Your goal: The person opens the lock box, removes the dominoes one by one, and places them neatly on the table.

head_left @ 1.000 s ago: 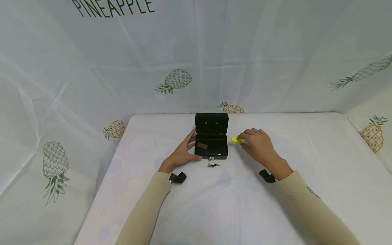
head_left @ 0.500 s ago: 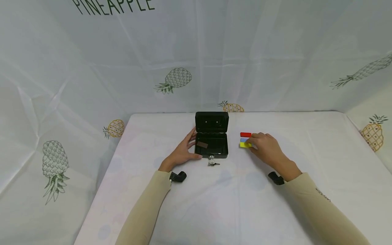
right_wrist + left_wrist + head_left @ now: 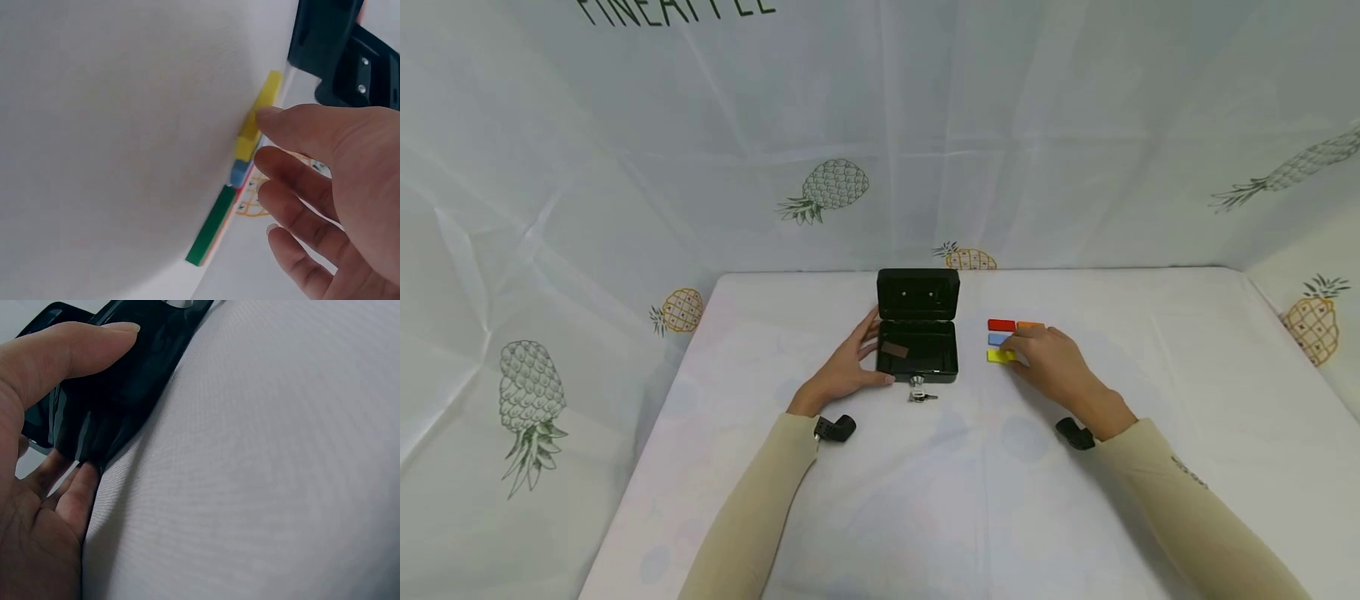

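Observation:
A black cash box [image 3: 943, 377] stands on the table with its lid [image 3: 917, 294] raised. My left hand [image 3: 841, 373] grips its left side, the thumb at the front corner and the fingers along the side. To the right of the box, my right hand [image 3: 1054, 363] pinches a yellow block [image 3: 997, 356] between thumb and index finger, low at the tabletop. Behind it lie a blue block [image 3: 997, 339] and a red block [image 3: 1002, 325]. An orange block [image 3: 1030, 324] is partly covered by the hand, and a green block [image 3: 212, 225] shows in the right wrist view.
Keys [image 3: 922, 396] hang from the lock at the box's front. A flat brown piece [image 3: 894, 350] lies inside the box at the left. A white cloth [image 3: 880, 517] covers the table, and a pineapple-print sheet [image 3: 1045, 142] hangs behind it.
My right hand has moved right and slightly toward me with the yellow block, bringing it into line in front of the blue one. The left hand stays on the box.

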The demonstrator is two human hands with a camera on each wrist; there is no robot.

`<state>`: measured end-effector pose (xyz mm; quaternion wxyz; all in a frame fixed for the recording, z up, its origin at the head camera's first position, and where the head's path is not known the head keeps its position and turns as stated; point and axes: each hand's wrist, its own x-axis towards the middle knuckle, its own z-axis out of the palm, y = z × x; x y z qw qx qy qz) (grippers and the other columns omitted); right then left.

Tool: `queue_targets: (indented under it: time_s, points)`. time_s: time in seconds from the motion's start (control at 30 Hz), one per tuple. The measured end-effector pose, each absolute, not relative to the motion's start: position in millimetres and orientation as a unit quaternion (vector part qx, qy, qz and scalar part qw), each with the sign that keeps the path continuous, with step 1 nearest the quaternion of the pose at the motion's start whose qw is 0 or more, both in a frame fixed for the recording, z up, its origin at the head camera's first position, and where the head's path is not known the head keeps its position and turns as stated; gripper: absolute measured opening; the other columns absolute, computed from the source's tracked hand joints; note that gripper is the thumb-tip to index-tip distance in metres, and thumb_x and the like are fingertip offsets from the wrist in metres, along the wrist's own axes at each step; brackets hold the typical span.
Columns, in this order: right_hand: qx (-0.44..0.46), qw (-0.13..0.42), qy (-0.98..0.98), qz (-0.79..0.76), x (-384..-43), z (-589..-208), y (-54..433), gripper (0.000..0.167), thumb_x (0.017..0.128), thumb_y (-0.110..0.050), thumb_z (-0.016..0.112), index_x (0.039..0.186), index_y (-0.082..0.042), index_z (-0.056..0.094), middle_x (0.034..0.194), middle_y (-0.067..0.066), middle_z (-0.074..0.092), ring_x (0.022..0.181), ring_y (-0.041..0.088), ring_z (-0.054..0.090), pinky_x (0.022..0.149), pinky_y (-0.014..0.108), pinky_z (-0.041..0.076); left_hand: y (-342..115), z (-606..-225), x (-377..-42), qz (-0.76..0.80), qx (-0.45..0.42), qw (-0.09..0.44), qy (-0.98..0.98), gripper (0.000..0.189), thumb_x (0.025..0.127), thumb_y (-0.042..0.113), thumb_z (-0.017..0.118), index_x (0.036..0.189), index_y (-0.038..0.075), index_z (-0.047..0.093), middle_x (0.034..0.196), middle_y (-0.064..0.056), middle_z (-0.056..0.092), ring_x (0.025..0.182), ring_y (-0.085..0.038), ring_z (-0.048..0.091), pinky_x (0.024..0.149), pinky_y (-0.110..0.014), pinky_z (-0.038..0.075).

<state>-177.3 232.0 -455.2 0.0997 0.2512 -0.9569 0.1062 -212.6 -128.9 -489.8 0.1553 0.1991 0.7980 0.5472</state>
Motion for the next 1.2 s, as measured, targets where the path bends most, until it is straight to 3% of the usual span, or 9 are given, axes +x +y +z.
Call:
queue_targets:
  time_s: [0.23, 0.53, 0.9, 1.2]
  points:
    - [0.261, 0.122, -0.949, 0.127, -174.8, -442.6, 215.6, 0.029, 0.078, 0.0, 0.092, 0.105, -0.001, 0.082, 0.105, 0.014, 0.079, 0.1, 0.035, 0.071, 0.094, 0.055, 0.062, -129.1, -488.7, -213.2, 0.549, 0.201, 0.158, 0.796, 0.126, 0.083, -0.001, 0.089, 0.172, 0.027, 0.004, 0.172, -0.013, 0.023, 0.158, -0.031, 0.03, 0.129, -0.038, 0.034]
    - [0.303, 0.164, -0.929, 0.132, -176.0, -430.0, 180.6, 0.026, 0.082, -0.006, 0.091, 0.105, -0.003, 0.08, 0.104, 0.01, 0.076, 0.094, 0.031, 0.07, 0.082, 0.047, 0.062, -128.8, -489.8, -213.7, 0.551, 0.197, 0.156, 0.796, 0.127, 0.083, -0.001, 0.089, 0.172, 0.028, 0.005, 0.174, -0.011, 0.021, 0.158, -0.03, 0.028, 0.129, -0.038, 0.033]
    - [0.317, 0.12, -0.934, 0.108, -183.3, -432.2, 124.6, 0.028, 0.089, -0.02, 0.089, 0.111, -0.007, 0.079, 0.108, 0.008, 0.075, 0.1, 0.028, 0.068, 0.087, 0.041, 0.061, -129.1, -490.6, -213.1, 0.555, 0.21, 0.151, 0.79, 0.125, 0.083, -0.002, 0.088, 0.172, 0.025, 0.005, 0.169, -0.011, 0.029, 0.157, -0.027, 0.032, 0.128, -0.033, 0.034]
    - [0.312, 0.083, -0.944, 0.076, -195.7, -436.4, 89.5, 0.03, 0.093, -0.024, 0.085, 0.119, -0.01, 0.078, 0.115, 0.007, 0.075, 0.108, 0.028, 0.069, 0.097, 0.044, 0.061, -130.4, -491.5, -213.0, 0.563, 0.217, 0.153, 0.783, 0.125, 0.084, 0.0, 0.089, 0.172, 0.026, 0.005, 0.17, -0.011, 0.029, 0.157, -0.027, 0.031, 0.128, -0.035, 0.034]
